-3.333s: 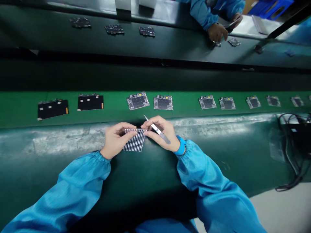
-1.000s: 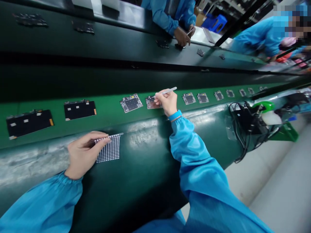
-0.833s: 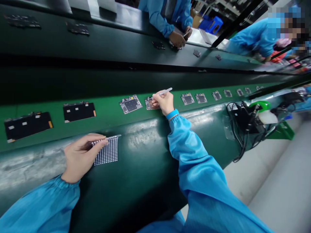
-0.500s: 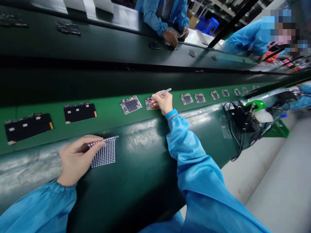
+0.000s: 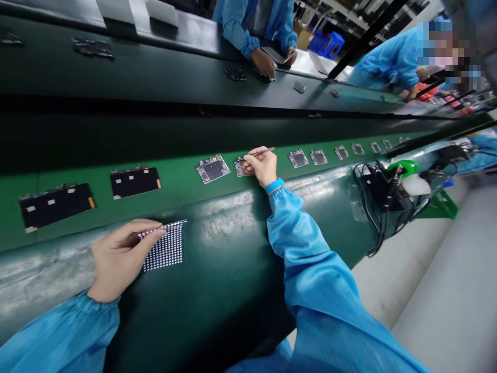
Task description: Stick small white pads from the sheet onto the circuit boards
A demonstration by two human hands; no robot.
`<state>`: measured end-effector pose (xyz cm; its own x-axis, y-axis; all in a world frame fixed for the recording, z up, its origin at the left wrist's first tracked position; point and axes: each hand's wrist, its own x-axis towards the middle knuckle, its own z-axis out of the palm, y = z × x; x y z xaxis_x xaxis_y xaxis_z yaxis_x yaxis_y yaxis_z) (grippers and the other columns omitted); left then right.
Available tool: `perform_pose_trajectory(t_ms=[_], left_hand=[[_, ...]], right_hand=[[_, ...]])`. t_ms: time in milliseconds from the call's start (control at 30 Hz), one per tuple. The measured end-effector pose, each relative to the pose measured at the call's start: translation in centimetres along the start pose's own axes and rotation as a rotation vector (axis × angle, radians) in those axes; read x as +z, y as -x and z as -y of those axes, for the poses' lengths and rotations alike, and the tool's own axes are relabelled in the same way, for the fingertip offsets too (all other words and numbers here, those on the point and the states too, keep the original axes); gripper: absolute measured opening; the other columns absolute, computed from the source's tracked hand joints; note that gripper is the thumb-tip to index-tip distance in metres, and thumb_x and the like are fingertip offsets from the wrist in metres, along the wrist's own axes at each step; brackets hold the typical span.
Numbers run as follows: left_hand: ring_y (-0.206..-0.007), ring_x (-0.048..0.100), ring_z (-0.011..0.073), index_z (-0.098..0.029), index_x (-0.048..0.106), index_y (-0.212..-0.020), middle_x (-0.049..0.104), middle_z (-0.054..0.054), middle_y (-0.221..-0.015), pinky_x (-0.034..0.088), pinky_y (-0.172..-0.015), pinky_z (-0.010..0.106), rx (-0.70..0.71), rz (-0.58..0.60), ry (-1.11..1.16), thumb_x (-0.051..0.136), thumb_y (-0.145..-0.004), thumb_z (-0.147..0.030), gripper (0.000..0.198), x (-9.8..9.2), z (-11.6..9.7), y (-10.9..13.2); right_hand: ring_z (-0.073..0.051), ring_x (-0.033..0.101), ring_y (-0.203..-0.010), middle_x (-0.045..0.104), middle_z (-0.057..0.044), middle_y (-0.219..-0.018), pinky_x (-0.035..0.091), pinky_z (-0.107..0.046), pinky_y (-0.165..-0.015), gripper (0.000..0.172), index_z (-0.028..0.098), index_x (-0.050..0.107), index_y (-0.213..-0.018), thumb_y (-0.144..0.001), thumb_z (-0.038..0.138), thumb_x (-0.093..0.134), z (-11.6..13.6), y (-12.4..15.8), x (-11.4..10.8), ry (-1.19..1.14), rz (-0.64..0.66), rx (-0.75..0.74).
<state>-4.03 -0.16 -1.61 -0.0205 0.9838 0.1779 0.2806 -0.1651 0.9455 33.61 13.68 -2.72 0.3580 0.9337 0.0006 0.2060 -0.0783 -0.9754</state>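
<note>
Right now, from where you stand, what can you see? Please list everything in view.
Bare circuit boards: about nine, silver and dark, in a row on the green strip
Black-covered boards: two, black with orange edges, left on that strip
Far boards: several, black, on the far belt
Co-workers: two, blue gowns, beyond the far belt
Crates: blue, far background
Bottle: one, white with green top, right of the belt
Cables: one bundle, black, beside the bottle
Dotted grid sheet: one, dark with white dots, on the dark green belt
Tweezers: one pair, silver, in the right hand
Left hand: bare, on the sheet's edge
Right hand: bare, over a board
Sleeves: two, blue
</note>
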Motion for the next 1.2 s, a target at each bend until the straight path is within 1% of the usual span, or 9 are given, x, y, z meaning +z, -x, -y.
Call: perform_pose_trajectory(t_ms=[400,600,700,800,867,967,1033,1100,1200], left_hand=[[-0.078,0.074,0.02,-0.024,0.079,-0.087,0.08,0.001,-0.088,0.063,-0.072,0.033,0.01,0.004,-0.006,0.085,-0.077,-0.029,0.013,0.0,0.0,0.0],[-0.079,0.073,0.0158,-0.023,0.079,-0.088,0.079,0.001,-0.087,0.059,-0.07,0.025,0.041,0.002,-0.019,0.084,-0.079,-0.029,0.012,0.0,0.4,0.0],[-0.079,0.073,0.0141,-0.024,0.079,-0.088,0.079,-0.001,-0.087,0.058,-0.071,0.023,0.032,0.002,-0.028,0.084,-0.079,-0.028,0.012,-0.1,0.6,0.1],[-0.078,0.072,0.0141,-0.024,0.079,-0.089,0.079,-0.001,-0.088,0.058,-0.072,0.023,0.029,-0.001,-0.033,0.084,-0.079,-0.029,0.012,-0.1,0.6,0.1],[-0.079,0.073,0.0145,-0.023,0.079,-0.09,0.079,0.0,-0.089,0.058,-0.073,0.024,0.035,-0.001,-0.033,0.084,-0.079,-0.029,0.013,-0.1,0.4,0.1],[-0.08,0.073,0.0147,-0.023,0.079,-0.09,0.079,0.0,-0.089,0.058,-0.074,0.024,0.021,0.004,-0.029,0.084,-0.079,-0.028,0.013,0.0,0.3,0.1],[-0.079,0.073,0.0146,-0.022,0.079,-0.09,0.079,0.0,-0.089,0.058,-0.074,0.024,0.017,0.003,-0.022,0.084,-0.079,-0.028,0.013,0.0,0.2,0.0],[-0.078,0.073,0.0148,-0.022,0.079,-0.089,0.079,0.0,-0.088,0.058,-0.074,0.025,0.016,-0.007,-0.027,0.084,-0.079,-0.028,0.013,0.1,0.1,0.0],[-0.078,0.073,0.0159,-0.022,0.079,-0.088,0.079,0.001,-0.086,0.058,-0.071,0.026,-0.008,-0.016,-0.05,0.083,-0.079,-0.03,0.012,0.2,0.0,-0.1]], right_hand=[[-0.013,0.063,-0.048,0.069,-0.001,-0.062,0.052,-0.021,-0.042,0.029,0.018,0.06,-0.086,-0.073,0.034,0.08,-0.4,-0.3,-1.0,-0.01,-0.036,-0.002],[-0.012,0.063,-0.05,0.069,0.0,-0.064,0.054,-0.022,-0.045,0.035,0.019,0.06,-0.088,-0.075,0.045,0.081,-0.4,-0.6,-1.6,0.047,-0.055,-0.024],[-0.015,0.07,-0.063,0.073,-0.003,-0.076,0.059,-0.026,-0.057,0.033,0.02,0.062,-0.098,-0.088,0.051,0.07,-0.1,0.0,-2.2,0.117,-0.078,-0.159],[-0.02,0.074,-0.086,0.076,-0.007,-0.095,0.06,-0.035,-0.081,0.034,0.022,0.064,-0.116,-0.102,0.049,0.049,-0.1,0.8,-2.7,0.37,0.006,-0.391],[-0.024,0.072,-0.1,0.076,-0.008,-0.104,0.054,-0.042,-0.097,0.032,0.022,0.067,-0.115,-0.104,0.042,0.044,-0.2,1.1,-3.1,0.633,0.111,-0.537],[-0.028,0.069,-0.107,0.076,-0.011,-0.108,0.045,-0.049,-0.106,0.031,0.02,0.071,-0.106,-0.103,0.033,0.043,0.0,1.2,-3.6,0.896,0.211,-0.64],[-0.029,0.068,-0.11,0.075,-0.012,-0.11,0.045,-0.049,-0.107,0.033,0.019,0.072,-0.108,-0.103,0.036,0.045,0.6,1.3,-3.8,0.846,0.222,-0.63],[-0.027,0.069,-0.11,0.076,-0.011,-0.112,0.05,-0.045,-0.102,0.037,0.02,0.07,-0.119,-0.103,0.045,0.048,1.8,2.1,-3.5,0.597,0.201,-0.562],[-0.02,0.072,-0.086,0.077,-0.007,-0.1,0.059,-0.034,-0.077,0.048,0.023,0.067,-0.128,-0.1,0.059,0.052,3.9,4.5,-1.6,0.118,0.196,-0.352]])
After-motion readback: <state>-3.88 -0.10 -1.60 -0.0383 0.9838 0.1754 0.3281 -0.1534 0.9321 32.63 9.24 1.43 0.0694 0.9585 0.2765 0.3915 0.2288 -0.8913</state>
